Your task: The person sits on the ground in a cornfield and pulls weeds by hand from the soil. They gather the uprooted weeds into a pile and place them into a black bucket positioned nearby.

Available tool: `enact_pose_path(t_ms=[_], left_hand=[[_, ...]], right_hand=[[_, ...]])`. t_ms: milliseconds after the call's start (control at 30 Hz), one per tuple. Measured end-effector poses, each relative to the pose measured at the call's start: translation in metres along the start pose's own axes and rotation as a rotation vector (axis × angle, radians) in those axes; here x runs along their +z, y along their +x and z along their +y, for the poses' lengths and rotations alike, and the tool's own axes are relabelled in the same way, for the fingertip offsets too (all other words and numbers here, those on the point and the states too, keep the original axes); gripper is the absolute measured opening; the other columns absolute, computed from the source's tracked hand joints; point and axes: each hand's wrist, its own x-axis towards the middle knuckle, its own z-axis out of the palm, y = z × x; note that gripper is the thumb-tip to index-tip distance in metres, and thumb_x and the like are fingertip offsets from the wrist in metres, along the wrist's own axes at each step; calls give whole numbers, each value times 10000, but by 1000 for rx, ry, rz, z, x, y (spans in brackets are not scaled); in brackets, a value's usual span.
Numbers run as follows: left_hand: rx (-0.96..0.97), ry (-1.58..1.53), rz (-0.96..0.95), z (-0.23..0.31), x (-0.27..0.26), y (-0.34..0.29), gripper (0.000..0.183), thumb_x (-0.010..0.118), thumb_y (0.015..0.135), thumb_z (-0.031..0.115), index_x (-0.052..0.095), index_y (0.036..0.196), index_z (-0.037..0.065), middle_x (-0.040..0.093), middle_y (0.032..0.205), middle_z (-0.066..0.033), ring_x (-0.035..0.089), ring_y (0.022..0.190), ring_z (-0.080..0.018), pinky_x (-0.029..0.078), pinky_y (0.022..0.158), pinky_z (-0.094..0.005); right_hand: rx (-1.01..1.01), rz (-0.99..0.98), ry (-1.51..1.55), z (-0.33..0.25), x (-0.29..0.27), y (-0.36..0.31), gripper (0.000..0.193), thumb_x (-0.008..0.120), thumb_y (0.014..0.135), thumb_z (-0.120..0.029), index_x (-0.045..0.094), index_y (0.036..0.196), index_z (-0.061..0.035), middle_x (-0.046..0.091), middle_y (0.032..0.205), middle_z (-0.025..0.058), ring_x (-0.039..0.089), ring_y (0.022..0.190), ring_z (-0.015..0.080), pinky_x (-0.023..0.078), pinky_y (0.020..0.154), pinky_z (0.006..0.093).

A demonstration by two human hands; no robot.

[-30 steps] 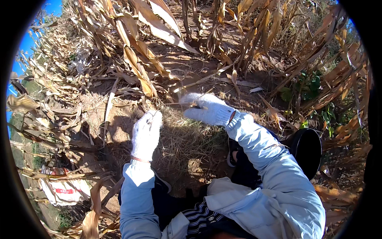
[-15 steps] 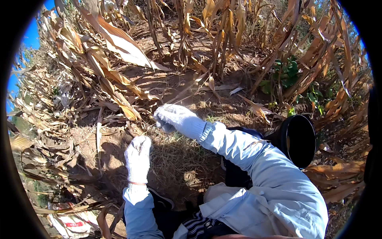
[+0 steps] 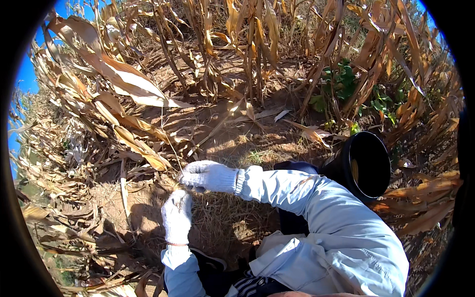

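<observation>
Both my hands wear white knit gloves below pale blue sleeves. My right hand (image 3: 208,176) reaches left across my body, its fingers curled shut at the lower end of a thin dry stalk (image 3: 171,144) that rises to the upper left. Just below it is my left hand (image 3: 177,218), with its fingers pointing up and its tips at the right hand's knuckles. Whether it grips anything is hidden. Under both hands lies a patch of dry grass (image 3: 225,222) on brown soil.
A black bucket (image 3: 368,166) tilts open-mouthed by my right elbow. Dry maize plants with tan leaves (image 3: 129,81) stand all around, thickest at the left and top. Green weeds (image 3: 341,81) grow at the upper right. Bare soil (image 3: 237,138) shows ahead.
The view has swung, and the white sack at the lower left is gone from sight. My right hand has moved left toward my left hand, and the two now nearly touch.
</observation>
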Motion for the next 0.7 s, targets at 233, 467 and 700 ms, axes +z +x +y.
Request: enact_pose_path(t_ms=[233, 467, 700], left_hand=[[-79, 109, -59, 19, -4, 2, 138, 761, 893, 169, 711, 1006, 107, 667, 889, -171, 650, 761, -424, 517, 673, -497], [-12, 235, -166, 40, -6, 1, 166, 793, 848, 174, 686, 973, 157, 627, 862, -110, 640, 774, -384, 487, 662, -506], [-14, 141, 74, 41, -11, 3, 339, 804, 840, 125, 718, 1168, 135, 705, 1197, -90, 662, 1067, -356, 504, 902, -483]], right_hand=[[-119, 27, -460, 20, -6, 0, 303, 618, 1064, -349, 744, 1155, -89, 753, 947, 88, 718, 862, 209, 588, 791, 361], [-63, -160, -738, 12, 3, -8, 307, 579, 1021, -219, 733, 1252, -88, 768, 1144, 170, 729, 1090, 362, 570, 980, 454], [-105, -124, -538, 33, 4, 0, 323, 593, 996, -250, 739, 1210, -57, 769, 1110, 167, 729, 1045, 332, 557, 949, 440]])
